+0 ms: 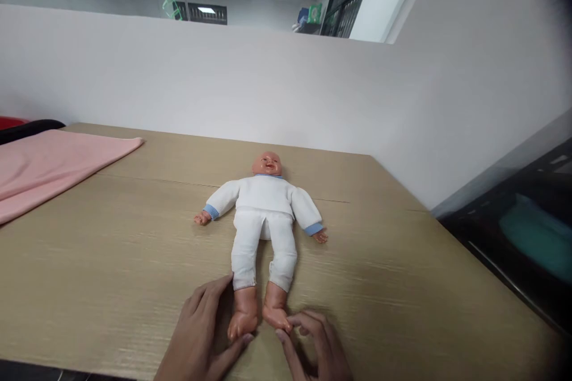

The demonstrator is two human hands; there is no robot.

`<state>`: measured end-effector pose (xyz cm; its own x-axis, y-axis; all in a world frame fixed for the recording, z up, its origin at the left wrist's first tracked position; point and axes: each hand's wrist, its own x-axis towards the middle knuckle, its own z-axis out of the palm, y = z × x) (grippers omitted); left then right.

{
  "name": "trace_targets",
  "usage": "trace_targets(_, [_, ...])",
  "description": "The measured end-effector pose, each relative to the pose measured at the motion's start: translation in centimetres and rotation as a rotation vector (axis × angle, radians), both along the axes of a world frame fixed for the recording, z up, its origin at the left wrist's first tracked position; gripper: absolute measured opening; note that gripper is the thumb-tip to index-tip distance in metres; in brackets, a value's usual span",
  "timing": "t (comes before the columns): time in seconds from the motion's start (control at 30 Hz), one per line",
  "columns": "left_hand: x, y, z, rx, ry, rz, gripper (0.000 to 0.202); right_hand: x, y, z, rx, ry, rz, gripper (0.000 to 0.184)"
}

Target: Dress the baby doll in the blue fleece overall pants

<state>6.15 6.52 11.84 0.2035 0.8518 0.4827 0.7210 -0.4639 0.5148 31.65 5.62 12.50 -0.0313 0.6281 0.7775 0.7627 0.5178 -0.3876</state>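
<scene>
Lying on the wooden table, well apart from the pink cloth, the doll is face up and could, I think, twist if only one leg is pulled. The left hand curves loosely around one foot, not closed on it. The right hand has thumb and forefinger at the other foot; whether they grip, I cannot tell. Smooth toes may slip from so small a hold.
</scene>
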Motion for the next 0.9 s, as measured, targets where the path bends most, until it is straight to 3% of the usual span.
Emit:
trace_targets(0.3, [1.2, 0.5, -1.0, -0.124, -0.099, 0.107, 0.069, -1.0, -0.3, -0.7, -0.073, 0.006, -0.116, 0.031])
trace_targets(0.57, [1.4, 0.5, -0.6, -0.156, -0.12, 0.09, 0.059, -1.3, -0.9, -0.7, -0.125, 0.017, -0.128, 0.036])
trace_targets(0.77, [1.5, 0.1, 0.1, -0.108, -0.08, 0.102, 0.058, -1.5, -1.1, -0.7, -0.133, 0.017, -0.134, 0.032])
trace_targets(0.9, [1.4, -0.9, 0.6, 0.01, -0.042, 0.134, 0.068, -1.4, -2.4, -0.6, -0.027, 0.075, -0.133, 0.021])
